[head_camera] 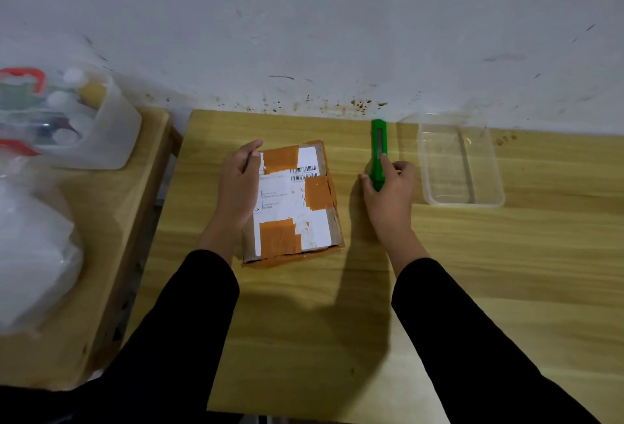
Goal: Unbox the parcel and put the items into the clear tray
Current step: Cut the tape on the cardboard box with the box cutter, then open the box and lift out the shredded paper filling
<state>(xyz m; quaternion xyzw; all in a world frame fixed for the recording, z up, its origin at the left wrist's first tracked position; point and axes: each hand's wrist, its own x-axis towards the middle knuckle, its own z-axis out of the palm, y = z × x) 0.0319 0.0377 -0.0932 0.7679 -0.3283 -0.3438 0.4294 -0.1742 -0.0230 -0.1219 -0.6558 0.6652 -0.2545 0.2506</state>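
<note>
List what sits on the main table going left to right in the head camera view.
left hand → parcel → right hand with its grip on the green box cutter → clear tray, empty.

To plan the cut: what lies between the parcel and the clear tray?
In the head view, the green cutter with the right hand on it.

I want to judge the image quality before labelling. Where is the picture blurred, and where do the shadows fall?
Head view: the centre is sharp, with the parcel and green utility knife clearly outlined, though the label text is too small to read. The left edge is smeared: the plastic bin of bottles and the white bag are blurry. The forearms throw soft shadows onto the wooden table, below the right hand.
</note>
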